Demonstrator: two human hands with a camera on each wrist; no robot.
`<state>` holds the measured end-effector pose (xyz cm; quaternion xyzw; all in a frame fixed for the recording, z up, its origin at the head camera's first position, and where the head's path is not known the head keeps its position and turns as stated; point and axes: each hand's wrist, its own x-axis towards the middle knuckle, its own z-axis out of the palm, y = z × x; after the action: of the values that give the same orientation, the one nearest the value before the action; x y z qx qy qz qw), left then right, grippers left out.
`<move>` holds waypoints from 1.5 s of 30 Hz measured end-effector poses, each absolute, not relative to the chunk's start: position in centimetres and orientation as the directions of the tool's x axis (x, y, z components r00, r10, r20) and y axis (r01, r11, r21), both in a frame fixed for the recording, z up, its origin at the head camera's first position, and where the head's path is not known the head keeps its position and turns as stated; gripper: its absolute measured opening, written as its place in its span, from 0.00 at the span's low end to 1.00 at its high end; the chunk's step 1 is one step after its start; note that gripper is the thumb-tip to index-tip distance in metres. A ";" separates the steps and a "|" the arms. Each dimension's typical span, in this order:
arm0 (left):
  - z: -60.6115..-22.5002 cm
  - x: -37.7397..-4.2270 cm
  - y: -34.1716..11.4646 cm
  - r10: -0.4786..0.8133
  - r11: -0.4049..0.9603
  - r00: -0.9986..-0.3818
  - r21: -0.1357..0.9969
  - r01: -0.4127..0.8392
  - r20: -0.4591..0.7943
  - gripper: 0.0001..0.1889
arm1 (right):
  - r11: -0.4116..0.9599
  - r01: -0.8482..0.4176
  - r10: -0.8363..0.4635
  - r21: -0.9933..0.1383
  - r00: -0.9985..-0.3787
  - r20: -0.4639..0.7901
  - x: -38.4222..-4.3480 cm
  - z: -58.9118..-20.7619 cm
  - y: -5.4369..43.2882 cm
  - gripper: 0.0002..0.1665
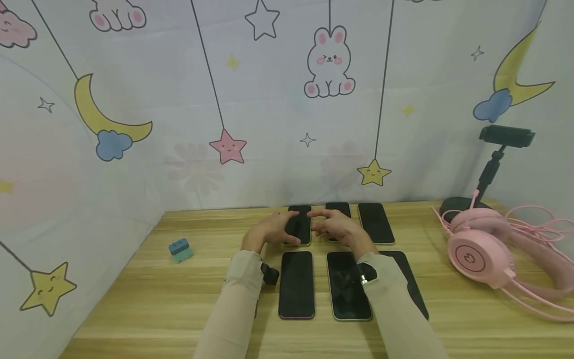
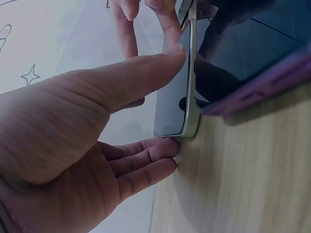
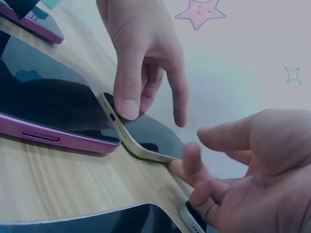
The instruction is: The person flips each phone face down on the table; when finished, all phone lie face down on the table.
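A dark-screened smartphone with a pale gold frame (image 1: 299, 225) lies face up in the back row, between my hands. My left hand (image 1: 271, 229) is at its left side, with the thumb over the screen and the other fingers extended along the edge, as the left wrist view shows. Opposite it, my right hand (image 1: 337, 227) has its fingertips at the phone's right edge, thumb and fingers spread. Neither hand curls round the phone. Nearer me lies a purple-framed smartphone (image 1: 297, 285); a silver-edged smartphone (image 1: 347, 291) is partly under my right wrist.
Two more phones, a middle one (image 1: 338, 206) and a right one (image 1: 376, 223), lie in the back row. My right sleeve partly covers a large dark device (image 1: 410, 284). Pink headphones (image 1: 480, 249) and a black stand (image 1: 489, 172) occupy the right; a small blue-green block (image 1: 181, 250) sits left.
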<state>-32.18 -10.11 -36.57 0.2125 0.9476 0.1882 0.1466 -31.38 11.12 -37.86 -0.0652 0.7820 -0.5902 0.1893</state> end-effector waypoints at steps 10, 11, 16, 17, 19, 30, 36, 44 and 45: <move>-36.5 -32.2 -10.2 0.477 0.817 -0.863 0.445 0.368 -0.163 0.42 | 0.210 0.146 -0.299 -0.967 -0.932 -0.206 -31.4 -37.9 11.0 0.30; -36.4 -32.2 -10.2 0.482 0.810 -0.862 0.454 0.371 -0.156 0.42 | 0.196 0.150 -0.298 -0.969 -0.932 -0.204 -31.4 -37.9 11.0 0.30; -36.3 -32.2 -10.1 0.501 0.777 -0.855 0.506 0.375 -0.136 0.42 | 0.132 0.158 -0.301 -0.979 -0.934 -0.191 -31.6 -38.0 11.2 0.32; -36.3 -32.2 -10.1 0.503 0.768 -0.853 0.523 0.369 -0.136 0.42 | 0.128 0.159 -0.299 -0.979 -0.935 -0.191 -31.6 -37.9 11.2 0.32; -36.5 -32.3 -10.1 0.507 0.750 -0.850 0.559 0.355 -0.140 0.42 | 0.126 0.162 -0.298 -0.979 -0.935 -0.193 -31.6 -37.9 11.4 0.33; -36.8 -32.1 -10.3 0.525 0.689 -0.837 0.654 0.311 -0.155 0.42 | 0.151 0.144 -0.319 -0.978 -0.929 -0.186 -31.4 -37.7 11.5 0.36; -36.6 -32.0 -10.2 0.565 0.651 -0.810 0.687 0.323 -0.154 0.41 | 0.145 0.133 -0.311 -0.980 -0.935 -0.173 -31.6 -37.5 11.5 0.36; -36.5 -32.0 -10.2 0.604 0.611 -0.780 0.724 0.321 -0.164 0.40 | 0.147 0.137 -0.313 -0.980 -0.933 -0.178 -31.5 -37.4 11.3 0.37; -36.4 -32.0 -10.1 0.606 0.610 -0.779 0.723 0.323 -0.163 0.40 | 0.147 0.134 -0.315 -0.980 -0.933 -0.175 -31.5 -37.3 11.3 0.37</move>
<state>-32.04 -10.12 -36.41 0.2655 0.8746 0.3528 0.2004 -31.49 11.31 -37.33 -0.0616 0.7375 -0.6500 0.1727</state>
